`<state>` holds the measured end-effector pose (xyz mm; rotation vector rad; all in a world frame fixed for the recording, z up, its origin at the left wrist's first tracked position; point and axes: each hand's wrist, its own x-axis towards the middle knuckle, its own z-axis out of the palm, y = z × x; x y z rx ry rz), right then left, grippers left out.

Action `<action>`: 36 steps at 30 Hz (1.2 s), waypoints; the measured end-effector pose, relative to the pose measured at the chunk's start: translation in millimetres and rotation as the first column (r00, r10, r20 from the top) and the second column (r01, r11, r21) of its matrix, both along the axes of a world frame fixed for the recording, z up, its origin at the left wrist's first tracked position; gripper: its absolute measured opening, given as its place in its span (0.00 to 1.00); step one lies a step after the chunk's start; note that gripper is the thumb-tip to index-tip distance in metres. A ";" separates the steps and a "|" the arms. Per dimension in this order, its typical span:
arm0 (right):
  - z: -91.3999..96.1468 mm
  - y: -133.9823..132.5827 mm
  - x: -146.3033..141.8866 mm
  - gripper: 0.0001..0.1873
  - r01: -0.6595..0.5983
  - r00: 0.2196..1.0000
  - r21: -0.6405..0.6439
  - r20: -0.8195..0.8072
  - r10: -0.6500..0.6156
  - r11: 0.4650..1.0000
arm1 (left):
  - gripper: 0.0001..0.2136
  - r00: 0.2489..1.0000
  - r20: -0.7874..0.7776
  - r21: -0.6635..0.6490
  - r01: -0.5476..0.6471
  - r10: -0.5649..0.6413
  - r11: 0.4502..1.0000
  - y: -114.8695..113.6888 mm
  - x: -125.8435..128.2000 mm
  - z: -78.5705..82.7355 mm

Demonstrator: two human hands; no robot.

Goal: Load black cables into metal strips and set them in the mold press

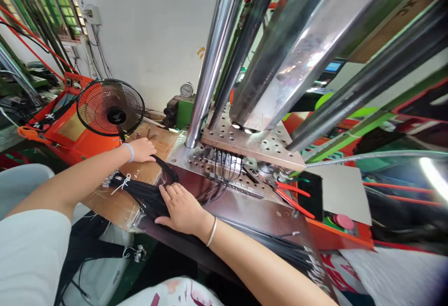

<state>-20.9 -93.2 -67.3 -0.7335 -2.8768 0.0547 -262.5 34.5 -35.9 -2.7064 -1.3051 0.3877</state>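
My left hand (143, 149) reaches forward over a cardboard-covered surface (154, 140) and its fingers close on a black cable (168, 168) that loops back toward me. My right hand (180, 205) lies flat, fingers together, pressing on a bundle of black cables (143, 194) tied with a white zip tie (122, 184). Several thin black wires (224, 168) run into a slot in the machine's perforated metal plate (255, 145) just ahead of my right hand.
Shiny steel columns (213, 58) rise from the plate. Red-handled pliers (292, 198) lie right of the wires, near a red button (345, 222). A black fan (110, 108) stands at left before an orange machine (66, 128). More cable ends (311, 264) lie at lower right.
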 end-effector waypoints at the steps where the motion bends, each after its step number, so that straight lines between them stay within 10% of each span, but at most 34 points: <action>1: 0.3 -1.3 -1.4 0.49 0.000 1.000 -0.005 -0.013 0.000 1.000 | 0.16 0.999 -0.012 0.005 -0.038 0.039 0.999 -0.6 2.8 -0.7; 6: 13.6 10.5 40.1 0.31 0.066 0.987 -0.028 -0.144 -0.069 0.997 | 0.16 0.991 -0.021 0.025 -0.132 0.132 0.991 -7.5 47.6 0.5; 10: 18.6 39.4 140.2 0.20 0.561 0.828 0.047 -0.018 -0.561 0.826 | 0.17 0.973 0.211 0.226 -0.144 0.096 0.964 -49.2 84.6 9.8; 14: 6.7 61.3 209.6 0.16 0.598 0.761 0.156 0.197 -0.618 0.786 | 0.15 0.793 0.451 0.279 0.311 -0.410 0.908 -124.8 144.4 -2.3; 18: 1.0 64.1 224.4 0.12 0.486 0.825 0.149 0.246 -0.508 0.861 | 0.30 0.819 0.387 0.156 0.394 -0.423 0.906 -169.5 216.6 -33.0; 23: 4.2 39.6 247.4 0.10 0.444 0.869 0.067 0.212 -0.448 0.893 | 0.32 0.927 0.299 0.002 0.237 -0.227 0.971 -157.2 250.7 -51.2; 27: 6.5 4.2 261.1 0.21 0.542 0.840 0.007 0.008 -0.542 0.840 | 0.35 0.923 0.311 0.026 0.232 -0.228 0.972 -152.3 247.9 -50.5; 32: -3.3 -56.3 257.5 0.32 0.399 0.912 -0.033 -0.092 -0.401 0.916 | 0.35 0.893 0.369 0.057 0.255 -0.258 0.965 -154.9 245.3 -50.9; 36: -24.2 -88.1 262.3 0.32 0.614 0.783 0.015 -0.136 -0.607 0.789 | 0.32 0.880 0.395 0.050 0.266 -0.264 0.963 -153.1 245.2 -50.6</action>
